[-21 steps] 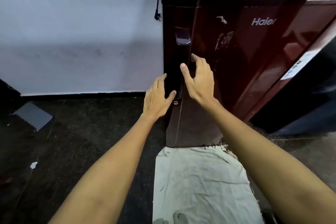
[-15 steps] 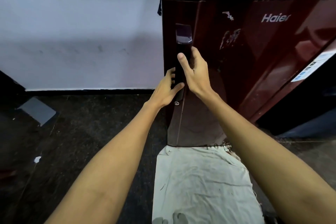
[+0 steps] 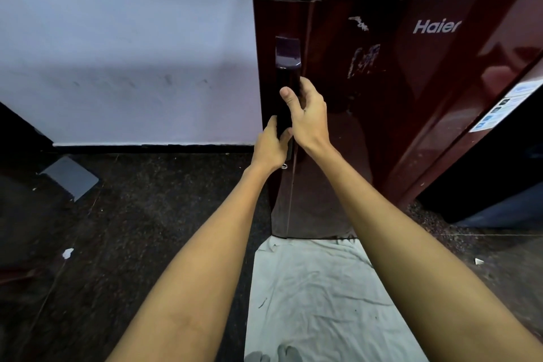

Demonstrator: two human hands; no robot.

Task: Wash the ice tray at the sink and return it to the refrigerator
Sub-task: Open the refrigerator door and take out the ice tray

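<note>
A dark red refrigerator (image 3: 411,103) stands against the pale wall with its door closed. A dark vertical handle (image 3: 286,88) runs down the door's left edge. My right hand (image 3: 308,117) is wrapped around the handle's middle, thumb up on its front. My left hand (image 3: 269,148) grips the handle just below, fingers curled behind it. No ice tray or sink is in view.
A crumpled white cloth (image 3: 317,297) lies on the dark floor in front of the refrigerator. A grey flat piece (image 3: 70,176) lies on the floor at left near the wall's black skirting. A dark object (image 3: 505,179) stands right of the refrigerator.
Both hands, open and short of the door before, have moved forward and closed on the refrigerator handle. The view has come nearer to the door.
</note>
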